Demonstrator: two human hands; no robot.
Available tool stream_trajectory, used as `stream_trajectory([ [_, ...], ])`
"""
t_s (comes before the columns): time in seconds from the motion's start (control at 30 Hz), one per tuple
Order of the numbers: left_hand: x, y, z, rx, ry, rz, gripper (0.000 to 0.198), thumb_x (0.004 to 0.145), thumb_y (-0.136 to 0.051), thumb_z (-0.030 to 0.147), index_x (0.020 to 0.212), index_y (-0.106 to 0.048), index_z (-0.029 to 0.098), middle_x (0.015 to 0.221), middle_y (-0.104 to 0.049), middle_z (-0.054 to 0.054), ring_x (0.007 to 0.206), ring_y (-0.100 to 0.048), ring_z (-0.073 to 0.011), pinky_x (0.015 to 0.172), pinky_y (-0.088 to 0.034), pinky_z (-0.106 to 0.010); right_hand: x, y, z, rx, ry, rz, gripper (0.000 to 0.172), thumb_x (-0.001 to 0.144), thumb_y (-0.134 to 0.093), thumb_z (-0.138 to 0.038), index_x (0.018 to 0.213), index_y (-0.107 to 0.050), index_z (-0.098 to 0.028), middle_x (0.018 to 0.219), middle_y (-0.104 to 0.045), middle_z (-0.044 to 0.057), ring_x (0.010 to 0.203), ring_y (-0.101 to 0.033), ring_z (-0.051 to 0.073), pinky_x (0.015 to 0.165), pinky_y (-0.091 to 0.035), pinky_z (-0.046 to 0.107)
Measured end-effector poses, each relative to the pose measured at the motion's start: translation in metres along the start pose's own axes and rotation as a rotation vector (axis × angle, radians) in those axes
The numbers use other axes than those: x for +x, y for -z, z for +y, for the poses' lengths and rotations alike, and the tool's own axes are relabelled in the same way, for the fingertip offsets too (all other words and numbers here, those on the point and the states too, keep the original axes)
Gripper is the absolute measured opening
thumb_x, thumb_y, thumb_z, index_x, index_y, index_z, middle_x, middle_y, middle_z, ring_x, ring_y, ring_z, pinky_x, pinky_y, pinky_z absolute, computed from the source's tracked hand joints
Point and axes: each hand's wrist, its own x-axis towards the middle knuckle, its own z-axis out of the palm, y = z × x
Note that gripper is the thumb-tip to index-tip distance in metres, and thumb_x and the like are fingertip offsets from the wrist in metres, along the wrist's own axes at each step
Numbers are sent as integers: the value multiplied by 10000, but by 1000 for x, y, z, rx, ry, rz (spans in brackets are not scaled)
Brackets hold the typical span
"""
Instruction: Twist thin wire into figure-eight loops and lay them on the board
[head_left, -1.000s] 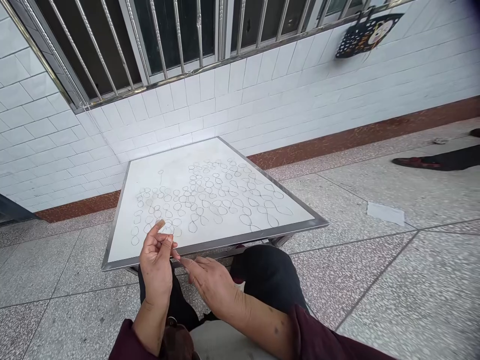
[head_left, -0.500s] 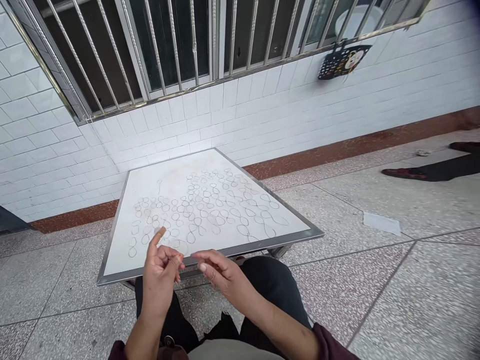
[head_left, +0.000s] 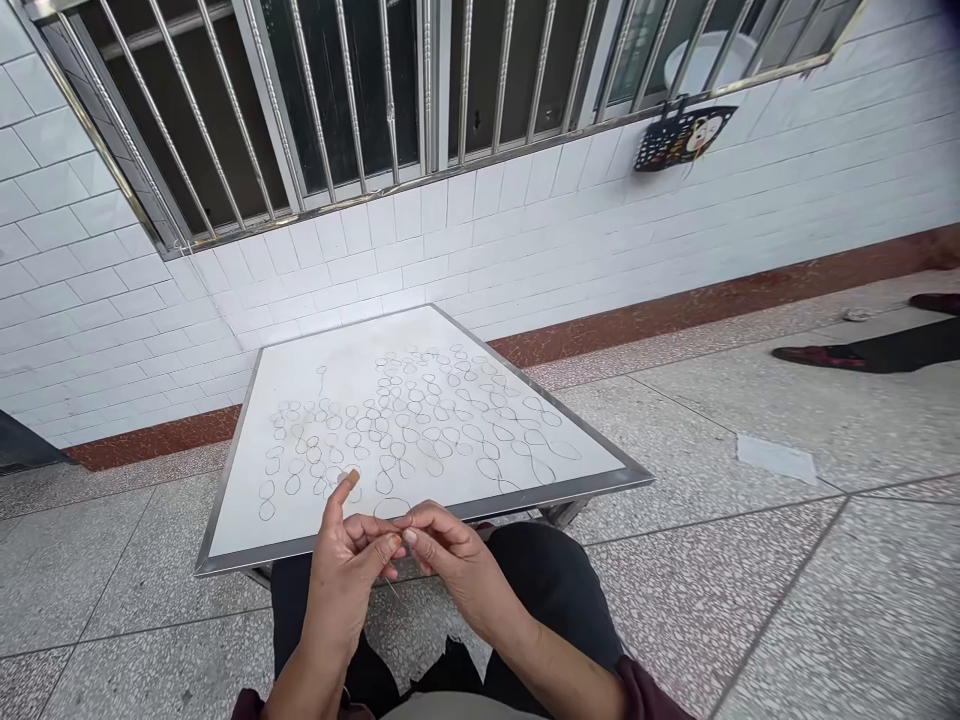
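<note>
Wire loop (head_left: 391, 503), thin, pinched between left hand (head_left: 346, 562) and right hand (head_left: 452, 552) at near tabletop (head_left: 360, 350) edge; many more loops (head_left: 420, 410) spread beyond.

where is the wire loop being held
Head view, lower centre: the wire loop is pinched between the left hand and right hand, over the near edge of the board.

Bright, even daylight, soft shadows, sharp focus, wide-angle bending at edges.
</note>
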Motion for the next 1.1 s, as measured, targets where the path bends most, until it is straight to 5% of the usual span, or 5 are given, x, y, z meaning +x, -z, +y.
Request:
stream_trajectory([
  [0.33,0,0,-2,69,1,68,904,750,-802,332,1498,-311,205,756,-720,-5,661,-675,-152,632,-534,-257,-4,-2,-7,-42,-60,-34,273,827,-719,-467,946,-712,-221,825,-574,-1,579,-443,87,524,-380,241],
  [0.6,0,5,-3,-11,52,-5,773,794,-771,310,1453,-387,185,794,-702,-5,698,-672,-137,739,-545,-299,-4,-1,-6,95,-154,-17,252,814,-749,-435,881,-689,-199,702,-574,-30,554,-392,76,532,-352,230],
  [0.9,-4,10,-8,-15,69,-108,624,847,-719,325,1411,-481,203,807,-701,-12,654,-593,-103,715,-491,-265,-7,-3,-15,77,-185,-40,272,817,-724,-456,844,-660,-194,765,-635,-3,589,-454,97,568,-403,246],
  [1.1,-6,12,-8,87,156,-142,689,807,-747,345,1427,-473,219,789,-706,-11,518,-501,-71,488,-353,-200,-10,-3,-16,39,-185,-79,275,846,-678,-470,839,-616,-203,707,-596,-18,588,-475,108,559,-417,247],
])
